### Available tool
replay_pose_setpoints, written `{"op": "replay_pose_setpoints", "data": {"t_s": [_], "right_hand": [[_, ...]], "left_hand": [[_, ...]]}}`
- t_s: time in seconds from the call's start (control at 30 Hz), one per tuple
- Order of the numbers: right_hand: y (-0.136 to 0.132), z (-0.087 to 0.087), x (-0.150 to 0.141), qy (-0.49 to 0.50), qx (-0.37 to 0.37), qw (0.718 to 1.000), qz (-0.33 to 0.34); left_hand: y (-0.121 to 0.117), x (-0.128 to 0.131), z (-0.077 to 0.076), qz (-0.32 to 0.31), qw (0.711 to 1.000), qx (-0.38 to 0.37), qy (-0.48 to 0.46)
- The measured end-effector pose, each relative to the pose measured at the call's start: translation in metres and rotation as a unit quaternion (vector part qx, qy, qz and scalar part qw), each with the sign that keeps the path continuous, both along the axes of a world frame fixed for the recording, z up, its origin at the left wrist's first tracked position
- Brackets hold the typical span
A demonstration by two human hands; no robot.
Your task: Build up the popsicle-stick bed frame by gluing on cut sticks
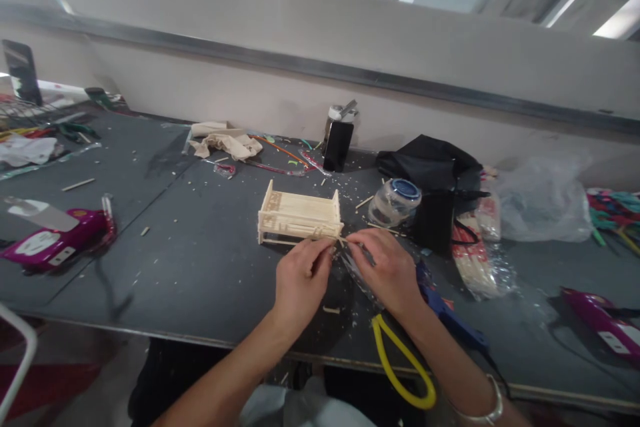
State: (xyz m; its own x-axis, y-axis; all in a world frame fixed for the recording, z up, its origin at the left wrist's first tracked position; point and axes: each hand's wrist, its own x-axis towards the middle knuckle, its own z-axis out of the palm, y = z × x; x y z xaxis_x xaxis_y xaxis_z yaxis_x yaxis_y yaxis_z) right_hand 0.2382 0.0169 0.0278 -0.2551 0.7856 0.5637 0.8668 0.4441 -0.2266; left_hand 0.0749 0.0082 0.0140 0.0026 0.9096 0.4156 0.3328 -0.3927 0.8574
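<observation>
A small model made of pale wooden sticks (305,207), shaped like a little bed, stands on the dark table in front of me. At its near right corner, my left hand (305,273) is closed in a pinch, fingertips by the frame. Opposite it, my right hand (385,267) pinches a thin wooden stick (342,239) close to the same corner. Whether the stick touches the model I cannot tell. Beneath my right forearm lie a dark blue glue gun (455,320) and a tool with a yellow loop handle (400,367), partly hidden.
A jar with a blue lid (395,202) and a black bag (430,167) sit right of the model. Behind stands a phone (339,147). Packets of sticks (473,253) lie at right. Purple glue guns (65,240) are at both sides. Wood scraps litter the table.
</observation>
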Motion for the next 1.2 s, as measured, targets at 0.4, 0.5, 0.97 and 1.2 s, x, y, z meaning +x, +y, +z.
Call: {"op": "replay_pose_setpoints", "data": {"t_s": [0.4, 0.5, 0.97, 1.2], "right_hand": [[0.000, 0.001, 0.001, -0.018, 0.012, 1.000, 0.005], [0.001, 0.000, 0.001, -0.020, 0.014, 1.000, 0.005], [0.001, 0.001, 0.000, -0.005, 0.020, 1.000, 0.005], [0.001, 0.002, 0.000, -0.008, 0.012, 1.000, 0.007]], "left_hand": [[0.014, -0.004, 0.001, 0.045, 0.948, 0.092, 0.300], [0.016, -0.003, 0.002, 0.039, 0.944, 0.089, 0.317], [0.015, 0.002, -0.005, 0.035, 0.930, 0.120, 0.345], [0.017, 0.001, -0.005, 0.037, 0.932, 0.119, 0.339]]}}
